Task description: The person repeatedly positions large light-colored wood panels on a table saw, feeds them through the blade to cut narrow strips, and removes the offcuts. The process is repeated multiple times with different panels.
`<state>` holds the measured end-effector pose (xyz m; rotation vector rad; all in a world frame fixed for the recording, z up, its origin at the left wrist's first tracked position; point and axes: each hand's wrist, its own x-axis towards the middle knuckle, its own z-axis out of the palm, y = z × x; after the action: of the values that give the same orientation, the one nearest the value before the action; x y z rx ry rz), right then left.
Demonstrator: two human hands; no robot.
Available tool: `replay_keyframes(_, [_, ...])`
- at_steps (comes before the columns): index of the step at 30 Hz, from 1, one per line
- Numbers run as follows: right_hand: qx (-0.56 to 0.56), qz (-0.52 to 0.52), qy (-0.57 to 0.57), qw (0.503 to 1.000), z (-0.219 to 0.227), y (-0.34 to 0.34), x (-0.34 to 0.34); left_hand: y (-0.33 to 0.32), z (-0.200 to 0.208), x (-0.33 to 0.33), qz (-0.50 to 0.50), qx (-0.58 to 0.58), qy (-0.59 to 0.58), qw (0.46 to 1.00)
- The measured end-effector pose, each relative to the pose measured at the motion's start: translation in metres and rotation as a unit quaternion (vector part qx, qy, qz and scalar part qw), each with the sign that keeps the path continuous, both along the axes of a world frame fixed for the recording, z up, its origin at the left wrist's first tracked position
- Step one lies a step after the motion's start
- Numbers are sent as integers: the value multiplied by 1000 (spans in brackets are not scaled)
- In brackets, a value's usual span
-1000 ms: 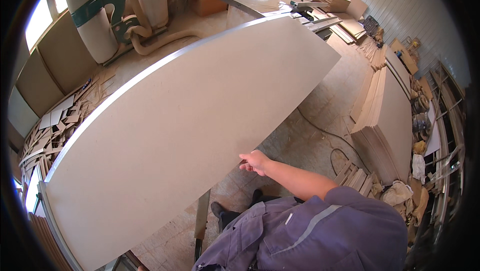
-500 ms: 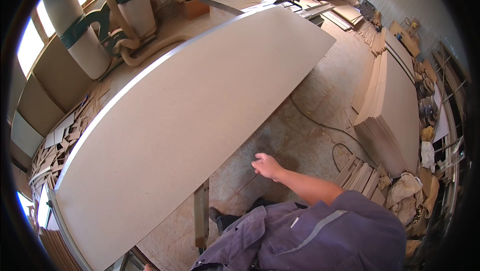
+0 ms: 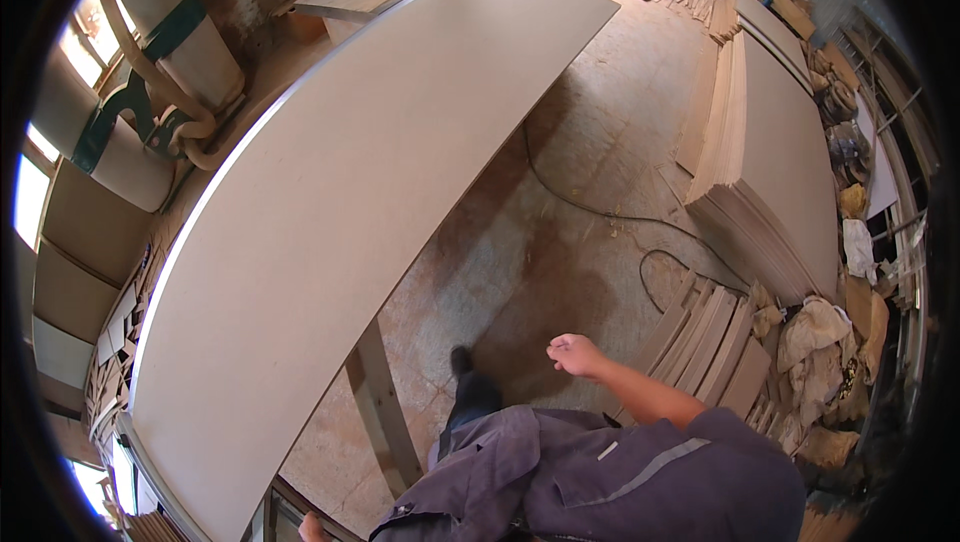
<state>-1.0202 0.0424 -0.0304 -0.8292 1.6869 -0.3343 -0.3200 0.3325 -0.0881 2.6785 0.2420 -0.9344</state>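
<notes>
A large pale board (image 3: 350,182) lies flat across the left and middle, with one long edge running past my body. My right hand (image 3: 575,354) hangs over the floor to the right of that edge, apart from the board. Its fingers are curled in, and nothing shows in them. Only a small part of my left hand (image 3: 312,528) appears at the bottom edge, beside the metal frame (image 3: 290,504) by the board's near corner. Its fingers are hidden, so whether it touches the frame cannot be made out.
A wooden leg (image 3: 380,407) stands under the board. To the right are a tall stack of sheets (image 3: 780,152), wooden strips (image 3: 700,337) and crumpled sacks (image 3: 815,337). A dark cable (image 3: 620,216) loops over the floor. Dust-collector bags (image 3: 195,52) stand at the far left.
My view has shifted, so the board sits further left and more floor shows. My right hand is farther from the board's edge, and more of my left hand shows at the bottom.
</notes>
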Motion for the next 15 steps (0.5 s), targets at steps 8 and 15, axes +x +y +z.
replay_keyframes(8, [-103,69,-38,991,20,-137,-73,-105,-2,-102,-75,45,10,996])
replay_keyframes(15, [-36,30,84,995,38,-184,-248,-206,-5,-220,-192,172,54,965])
